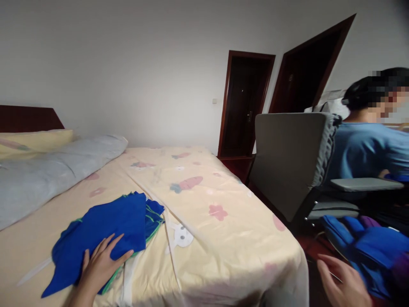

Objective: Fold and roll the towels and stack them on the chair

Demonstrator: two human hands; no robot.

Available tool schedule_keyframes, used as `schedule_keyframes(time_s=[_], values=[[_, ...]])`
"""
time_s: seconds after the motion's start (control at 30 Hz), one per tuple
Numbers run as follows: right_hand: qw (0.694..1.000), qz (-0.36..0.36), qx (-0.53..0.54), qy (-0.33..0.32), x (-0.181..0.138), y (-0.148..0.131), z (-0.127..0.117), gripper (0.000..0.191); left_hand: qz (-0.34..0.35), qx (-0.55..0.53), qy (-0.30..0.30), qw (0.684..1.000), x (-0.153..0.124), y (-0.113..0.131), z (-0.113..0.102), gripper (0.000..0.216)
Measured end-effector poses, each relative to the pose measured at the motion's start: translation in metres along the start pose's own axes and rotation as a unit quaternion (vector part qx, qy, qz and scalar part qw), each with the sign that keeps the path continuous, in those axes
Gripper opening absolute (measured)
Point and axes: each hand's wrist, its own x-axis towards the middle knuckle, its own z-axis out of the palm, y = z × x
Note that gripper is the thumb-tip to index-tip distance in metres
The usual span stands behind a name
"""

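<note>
Cloth [105, 221], deep blue with thin green edging, lay in a loose, uneven stack on a cream cotton-like bedsheet printed with carrots and flowers [230, 243]. The bare left hand [101, 264] rested on top, palm down, fingers spread and gripping nothing. The bare right hand [347, 283] hung beyond the bed's edge beside a bulging, soft blue bundle with purple parts [377, 247], its fingers loosely bent; I could not tell whether it held anything. The stack looked light, limp and hardly fragile, its layers likely to slide over one another; a broad pinch through every layer at the straight right edge seemed the surest hold. The top piece was matte and smooth, tapering to a pointed lower-left corner, while wavy green edges fanned out at the right.
</note>
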Motion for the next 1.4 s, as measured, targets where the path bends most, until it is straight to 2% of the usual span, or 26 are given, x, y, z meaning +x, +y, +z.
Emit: schedule_keyframes(time_s=[0.17,0.3,0.43,0.57,0.67,0.77,0.9,0.97,1.07,1.2,1.23,1.3,1.37,1.4], values=[[0.983,-0.023,0.134,-0.123,-0.037,-0.095,0.05,0.032,0.002,-0.006,-0.056,0.998,-0.006,-0.001,-0.003,0.05],[0.946,-0.134,0.196,-0.221,-0.054,-0.156,0.099,0.024,0.002,-0.048,-0.043,0.998,-0.006,0.006,-0.005,0.037],[0.926,-0.152,0.192,-0.287,-0.076,-0.177,0.128,0.021,0.014,-0.09,-0.019,0.996,-0.003,0.004,-0.004,0.032],[0.902,-0.156,0.191,-0.355,-0.096,-0.18,0.133,0.019,0.02,-0.12,0.007,0.993,-0.001,0.002,-0.002,0.028],[0.888,-0.166,0.192,-0.384,-0.101,-0.19,0.136,0.018,0.01,-0.127,0.018,0.992,-0.001,0.01,-0.006,0.03],[0.875,-0.183,0.204,-0.398,-0.096,-0.214,0.146,0.019,-0.013,-0.11,0.01,0.994,-0.005,0.024,-0.015,0.031],[0.853,-0.193,0.248,-0.416,-0.091,-0.259,0.176,0.019,-0.015,-0.098,0.018,0.995,-0.011,0.043,-0.023,0.024],[0.844,-0.163,0.272,-0.432,-0.096,-0.274,0.194,0.02,-0.006,-0.087,0.042,0.995,-0.012,0.049,-0.021,0.021],[0.843,-0.103,0.282,-0.446,-0.112,-0.28,0.216,0.02,0.0,-0.074,0.094,0.993,-0.009,0.051,-0.017,0.021],[0.832,-0.08,0.297,-0.461,-0.134,-0.282,0.228,0.019,0.021,-0.134,0.205,0.969,-0.005,0.052,-0.023,0.027],[0.818,-0.051,0.322,-0.473,-0.138,-0.284,0.228,0.019,0.031,-0.151,0.238,0.959,-0.006,0.057,-0.027,0.029],[0.769,0.036,0.383,-0.51,-0.143,-0.292,0.227,0.029,0.076,-0.178,0.281,0.94,-0.014,0.079,-0.036,0.031],[0.698,0.124,0.438,-0.553,-0.141,-0.3,0.224,0.046,0.171,-0.198,0.264,0.928,-0.033,0.118,-0.04,0.029],[0.661,0.157,0.462,-0.57,-0.138,-0.302,0.222,0.052,0.234,-0.208,0.231,0.921,-0.046,0.142,-0.039,0.027]])
